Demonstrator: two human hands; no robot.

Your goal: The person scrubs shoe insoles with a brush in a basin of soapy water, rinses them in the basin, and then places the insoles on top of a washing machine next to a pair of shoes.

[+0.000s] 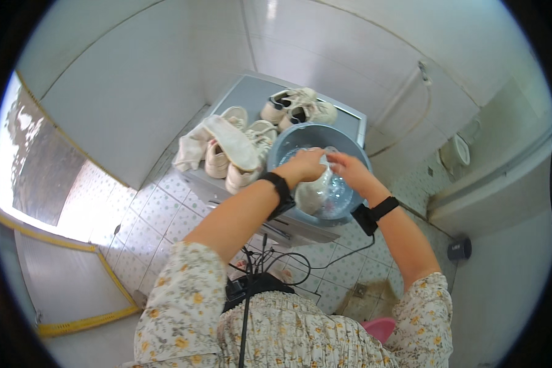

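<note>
Over the blue-grey basin (278,144), my left hand (309,164) is closed on a wet white piece of fabric that looks like a sock (313,195). My right hand (348,170) grips the same sock from the other side, its fingers close to the left ones. The sock hangs down into sudsy water (340,195). To the left of the basin lie a pair of off-white shoes (241,176), with a white insole (233,142) on top and another crumpled white sock (191,151) beside them.
A second pair of off-white shoes (299,108) sits behind the basin on the grey cabinet top (251,92). Black cables (300,265) hang in front of me. A pink basin (380,329) is by my right side, and a toilet (455,152) stands far right.
</note>
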